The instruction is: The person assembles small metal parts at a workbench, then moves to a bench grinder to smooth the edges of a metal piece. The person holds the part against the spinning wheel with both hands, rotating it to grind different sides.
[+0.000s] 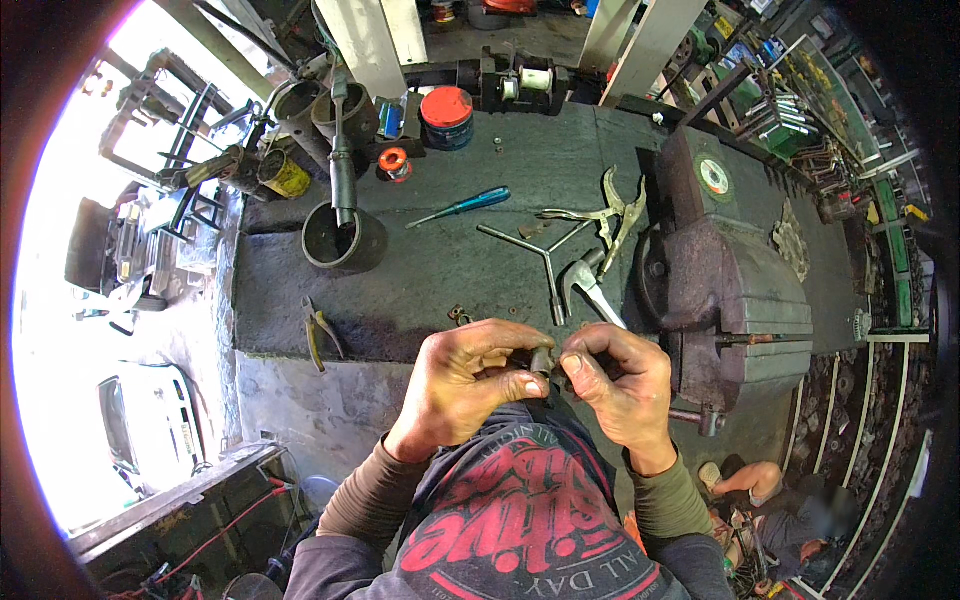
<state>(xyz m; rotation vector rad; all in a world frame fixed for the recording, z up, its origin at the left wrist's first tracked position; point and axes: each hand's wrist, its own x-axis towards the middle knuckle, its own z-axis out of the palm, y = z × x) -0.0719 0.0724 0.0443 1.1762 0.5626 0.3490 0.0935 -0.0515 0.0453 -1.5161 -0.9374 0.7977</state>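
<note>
Left grip (462,380) pinched narrow on a small grey metal cylinder (541,360), held before my shirt (500,500) near the close edge of the desk (400,290). Right grip (622,380) drawn in just beside; cannot tell what its fingertips pinch. My judgement: steady left, light touch right, part kept in line. Long axis looks to run desk-to-chest; which end faces away, unclear.
</note>
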